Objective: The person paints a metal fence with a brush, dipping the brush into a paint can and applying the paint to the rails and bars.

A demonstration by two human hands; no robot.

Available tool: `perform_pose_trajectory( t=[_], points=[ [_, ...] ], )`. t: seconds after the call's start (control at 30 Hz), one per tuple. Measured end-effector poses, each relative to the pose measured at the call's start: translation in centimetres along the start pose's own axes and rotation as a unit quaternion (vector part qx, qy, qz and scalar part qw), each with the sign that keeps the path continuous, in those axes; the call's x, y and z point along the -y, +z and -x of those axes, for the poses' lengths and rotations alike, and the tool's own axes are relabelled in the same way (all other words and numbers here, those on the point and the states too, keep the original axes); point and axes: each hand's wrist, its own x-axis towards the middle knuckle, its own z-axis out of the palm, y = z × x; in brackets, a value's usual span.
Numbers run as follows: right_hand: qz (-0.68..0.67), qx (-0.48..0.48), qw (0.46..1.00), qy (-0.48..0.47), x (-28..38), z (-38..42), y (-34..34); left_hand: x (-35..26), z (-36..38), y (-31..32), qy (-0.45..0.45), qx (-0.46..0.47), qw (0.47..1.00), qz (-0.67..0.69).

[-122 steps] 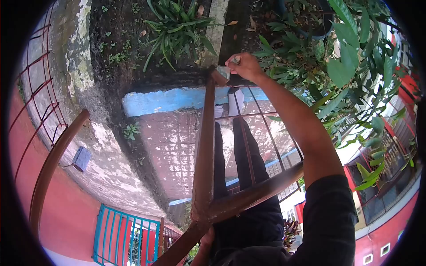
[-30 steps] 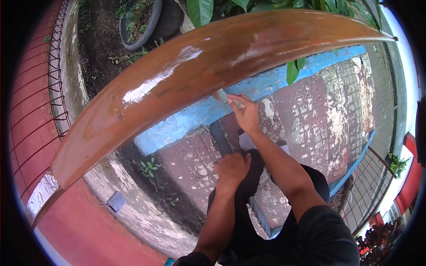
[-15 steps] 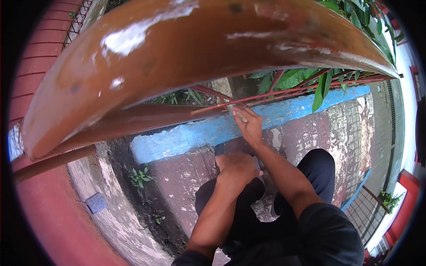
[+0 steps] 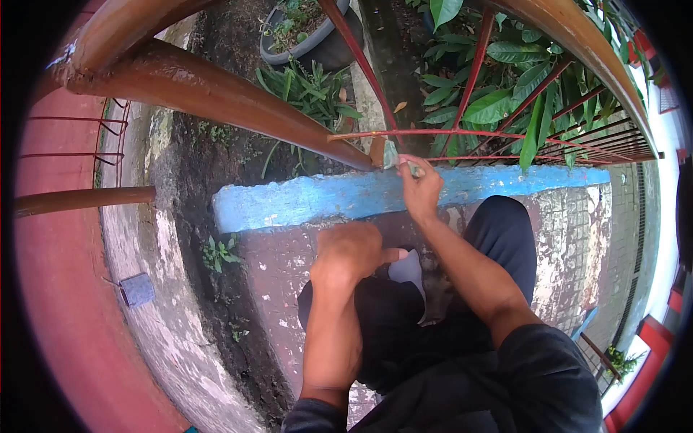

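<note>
Outdoor step, blue curb (image 4: 310,202) below brown railing (image 4: 216,90). Right hand (image 4: 421,189) pinches small grey pad (image 4: 392,156), probably sandpaper, against rail foot: light, limp, best pinched by edge. Left hand (image 4: 350,252) clenched on knee, empty.

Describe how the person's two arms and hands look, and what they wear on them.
Both hands are bare: no gloves on the left hand or the right hand. The forearms are uncovered too. Dark sleeves begin higher up each arm. I see no watch, ring or marking on either wrist.
</note>
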Motion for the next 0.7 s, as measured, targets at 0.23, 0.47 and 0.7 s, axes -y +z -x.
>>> perform_pose_trajectory(
  t=[0.23, 0.47, 0.7],
  points=[
    [-0.319, -0.113, 0.91, 0.241, 0.8, 6.2, -4.2, 1.6, 1.0, 0.8, -0.019, -0.005, 0.998, 0.053],
    [-0.448, -0.135, 0.782, 0.411, -0.9, 9.1, -7.1, 3.2, 2.4, 2.6, -0.054, -0.024, 0.993, 0.101],
    [-0.541, -0.055, 0.681, 0.491, -1.3, 9.6, -6.5, 3.0, 3.1, 2.3, -0.095, -0.016, 0.988, 0.119]
  ],
)
